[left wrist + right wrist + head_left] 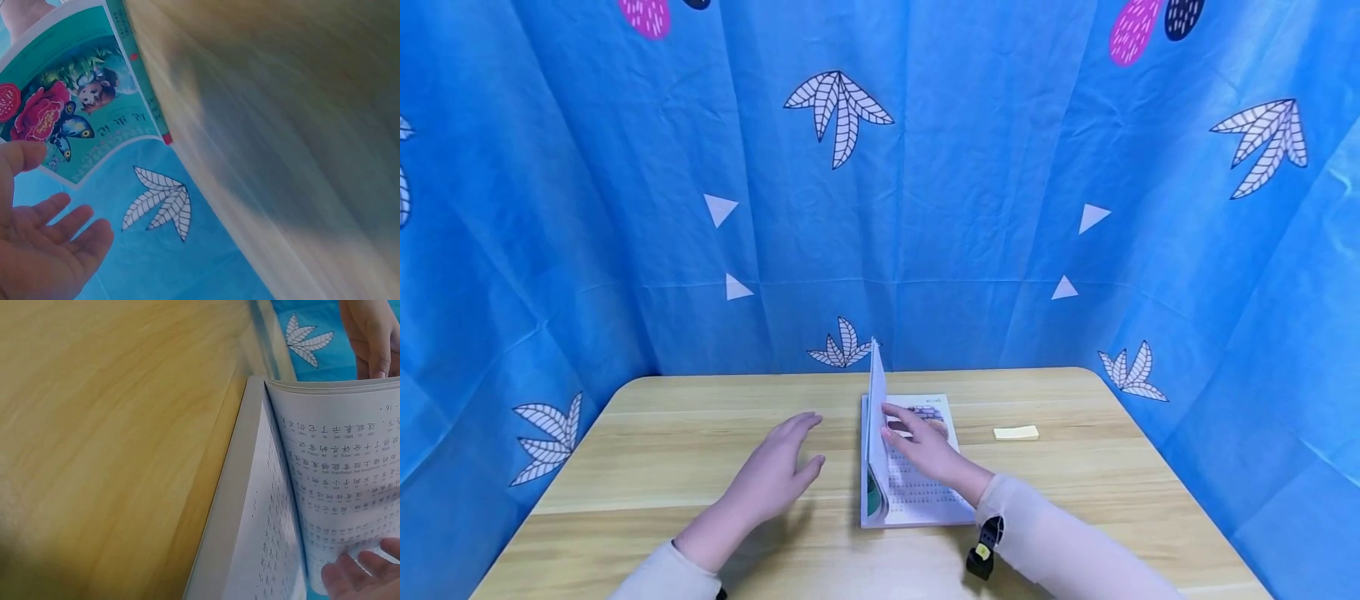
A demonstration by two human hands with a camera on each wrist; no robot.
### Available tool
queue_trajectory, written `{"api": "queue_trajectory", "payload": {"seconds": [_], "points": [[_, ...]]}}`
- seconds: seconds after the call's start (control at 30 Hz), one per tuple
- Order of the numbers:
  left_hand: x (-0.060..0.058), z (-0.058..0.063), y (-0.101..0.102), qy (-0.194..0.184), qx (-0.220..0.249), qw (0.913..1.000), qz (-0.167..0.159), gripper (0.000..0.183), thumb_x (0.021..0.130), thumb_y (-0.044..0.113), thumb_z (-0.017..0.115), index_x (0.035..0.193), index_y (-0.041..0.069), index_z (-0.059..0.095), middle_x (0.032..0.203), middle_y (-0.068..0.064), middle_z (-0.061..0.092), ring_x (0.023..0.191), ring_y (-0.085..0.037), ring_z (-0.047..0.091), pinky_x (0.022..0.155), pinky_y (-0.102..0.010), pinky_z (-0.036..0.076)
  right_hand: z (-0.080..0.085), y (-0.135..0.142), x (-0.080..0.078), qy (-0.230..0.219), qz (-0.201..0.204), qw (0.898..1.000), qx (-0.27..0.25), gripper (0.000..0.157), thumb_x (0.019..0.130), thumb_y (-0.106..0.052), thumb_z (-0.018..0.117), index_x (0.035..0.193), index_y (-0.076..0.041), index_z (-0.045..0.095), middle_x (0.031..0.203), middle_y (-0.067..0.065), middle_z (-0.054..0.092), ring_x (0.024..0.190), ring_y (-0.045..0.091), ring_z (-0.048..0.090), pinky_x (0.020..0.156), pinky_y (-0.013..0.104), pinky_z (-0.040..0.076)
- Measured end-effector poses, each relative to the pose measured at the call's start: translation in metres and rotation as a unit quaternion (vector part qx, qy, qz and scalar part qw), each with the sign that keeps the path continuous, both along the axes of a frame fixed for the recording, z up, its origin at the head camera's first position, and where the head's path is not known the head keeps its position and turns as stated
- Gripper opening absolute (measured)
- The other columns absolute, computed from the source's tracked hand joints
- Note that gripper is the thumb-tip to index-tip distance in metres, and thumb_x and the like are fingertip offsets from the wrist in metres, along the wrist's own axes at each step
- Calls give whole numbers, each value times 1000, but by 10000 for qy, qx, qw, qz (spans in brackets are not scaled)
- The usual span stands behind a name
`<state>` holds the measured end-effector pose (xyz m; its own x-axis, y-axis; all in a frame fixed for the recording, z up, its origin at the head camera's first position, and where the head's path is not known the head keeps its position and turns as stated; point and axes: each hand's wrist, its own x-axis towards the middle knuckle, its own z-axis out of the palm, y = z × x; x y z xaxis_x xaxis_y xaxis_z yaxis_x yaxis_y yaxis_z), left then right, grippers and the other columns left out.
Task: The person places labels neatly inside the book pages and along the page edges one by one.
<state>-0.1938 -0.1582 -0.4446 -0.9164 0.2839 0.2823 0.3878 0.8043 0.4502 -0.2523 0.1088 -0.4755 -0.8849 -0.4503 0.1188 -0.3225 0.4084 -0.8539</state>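
Blue curtain (pixel 902 192) ahead, tabletop (pixel 700 417) beneath: touching lifted pages (pixel 877 408) of book (pixel 925 497) with open right hand (pixel 932 450), open left hand (pixel 778 471) just apart; looks light, floppy, best pinched by far corner (pixel 875 348).

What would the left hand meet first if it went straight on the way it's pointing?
The left hand would most likely meet the raised book cover; only table shows between them. Depth is hard to judge from the head view, so the contact spot is unclear.
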Motion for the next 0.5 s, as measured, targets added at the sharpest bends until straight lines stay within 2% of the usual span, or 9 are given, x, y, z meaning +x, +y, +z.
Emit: {"api": "queue_trajectory", "payload": {"seconds": [0.23,0.5], "points": [[-2,-4,-13,216,182,9992,285,57,94,24,70,142,-1,51,148,-21,48,136,-42,44,111,-58,37,0,-5,-1,198,278,9973,644,60,106,-39,48,159,-17,29,160,12,32,140,36,41,110,51,41],[-5,-8,-24,64,490,9973,548,51,104,28,55,144,-2,48,151,-24,43,138,-45,39,111,-61,34,2,-9,1,608,420,9907,1146,63,105,-44,47,160,-20,25,162,12,27,148,34,26,118,55,27]]}}
